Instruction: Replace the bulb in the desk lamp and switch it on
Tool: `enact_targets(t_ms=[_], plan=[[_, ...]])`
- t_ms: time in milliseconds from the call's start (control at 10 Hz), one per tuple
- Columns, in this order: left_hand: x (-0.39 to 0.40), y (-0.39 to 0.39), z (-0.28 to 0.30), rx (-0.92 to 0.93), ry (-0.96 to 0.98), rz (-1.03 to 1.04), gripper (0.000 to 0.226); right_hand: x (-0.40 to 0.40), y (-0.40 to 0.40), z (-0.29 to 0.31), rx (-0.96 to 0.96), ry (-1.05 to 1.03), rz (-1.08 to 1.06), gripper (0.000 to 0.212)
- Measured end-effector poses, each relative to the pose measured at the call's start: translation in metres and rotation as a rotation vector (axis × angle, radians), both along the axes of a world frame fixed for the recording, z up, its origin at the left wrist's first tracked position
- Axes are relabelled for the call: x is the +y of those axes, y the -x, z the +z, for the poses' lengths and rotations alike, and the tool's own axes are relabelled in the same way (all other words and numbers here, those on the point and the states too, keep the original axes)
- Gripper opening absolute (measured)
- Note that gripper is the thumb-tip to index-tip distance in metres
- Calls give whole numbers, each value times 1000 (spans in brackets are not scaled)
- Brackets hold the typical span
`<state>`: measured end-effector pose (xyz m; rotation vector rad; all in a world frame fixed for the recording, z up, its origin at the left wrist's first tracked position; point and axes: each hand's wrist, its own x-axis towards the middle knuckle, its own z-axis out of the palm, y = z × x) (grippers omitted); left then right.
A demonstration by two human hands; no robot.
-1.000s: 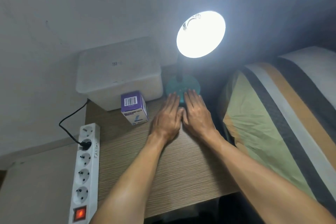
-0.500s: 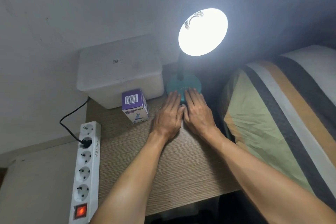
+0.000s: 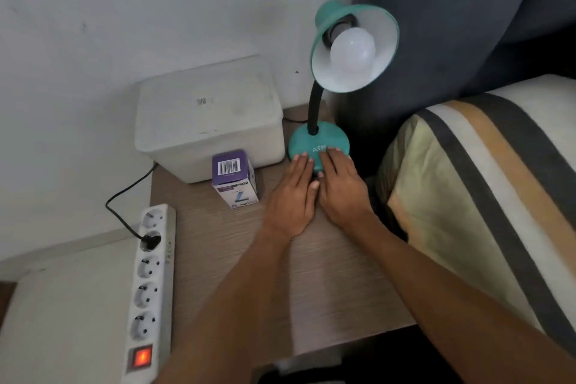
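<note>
1. Desk lamp (image 3: 318, 140) stands at the far right corner of the wooden counter (image 3: 311, 290). Teal round base, black bent neck, teal shade tilted toward the camera.
2. Bulb (image 3: 352, 50) sits in the socket inside the shade. White, globe-shaped, unlit.
3. Left hand (image 3: 291, 196) lies flat, palm down, fingers extended; fingertips rest on the near edge of the lamp base. Grasps nothing.
4. Right hand (image 3: 341, 187) lies flat beside it, the two touching along the thumbs; fingertips on the base near the white "ATN" lettering. Grasps nothing.
5. Whether either hand presses a switch: cannot tell, the fingers cover that part of the base.
6. Purple-and-white bulb box (image 3: 235, 179) stands upright just left of the left hand, barcode on top.
7. White lidded container (image 3: 208, 115) behind the box, against the wall.
8. Power strip (image 3: 151, 287) at the counter's left edge; red rocker switch glowing, one black plug inserted.
9. Striped pillow (image 3: 483, 196) to the right of the counter.
</note>
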<state>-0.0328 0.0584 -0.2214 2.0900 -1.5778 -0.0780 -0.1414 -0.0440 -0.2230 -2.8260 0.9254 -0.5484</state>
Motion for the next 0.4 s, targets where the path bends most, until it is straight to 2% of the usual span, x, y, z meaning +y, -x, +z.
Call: enact_targets(t_ms=[100,300,400], plan=[[1,0,0,-34,-39,-5,62,2,1,2,-56,-48,-12,49],[29,20,13,25,-152,58,69,8,11,-1,-93,-235,-7,63],[55,41,23,86,-227,1,68,20,29,5,-73,-214,-61,64]])
